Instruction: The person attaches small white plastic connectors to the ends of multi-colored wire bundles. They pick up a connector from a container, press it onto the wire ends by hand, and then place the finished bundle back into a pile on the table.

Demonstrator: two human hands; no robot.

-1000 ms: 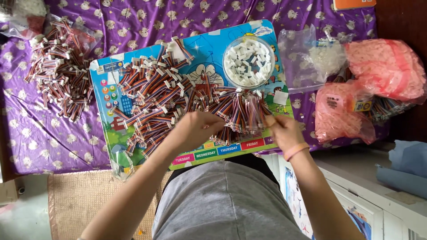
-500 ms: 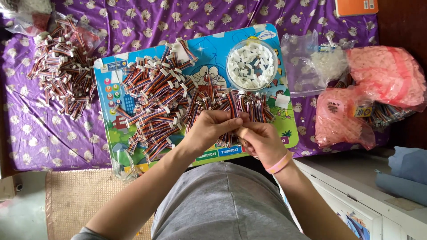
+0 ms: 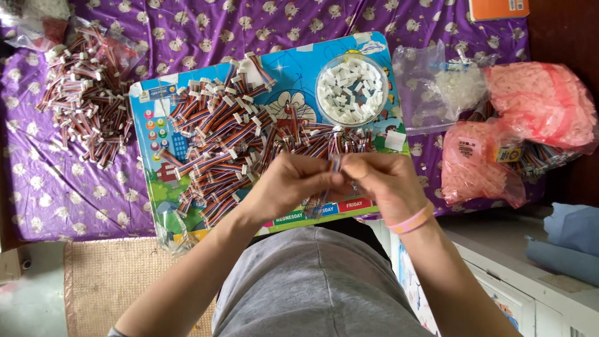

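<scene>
Head view shows both hands meeting above the near edge of the colourful picture board (image 3: 150, 118): the left hand (image 3: 290, 184) and the right hand (image 3: 384, 181) each have their grip closed on one short striped ribbon cable (image 3: 335, 165) pinched between the fingertips. To my eye, fitting it well means keeping the wires flat and the end square. The bowl of white connectors (image 3: 351, 90) stands on the board's far right, beyond the cable heap (image 3: 231, 137).
</scene>
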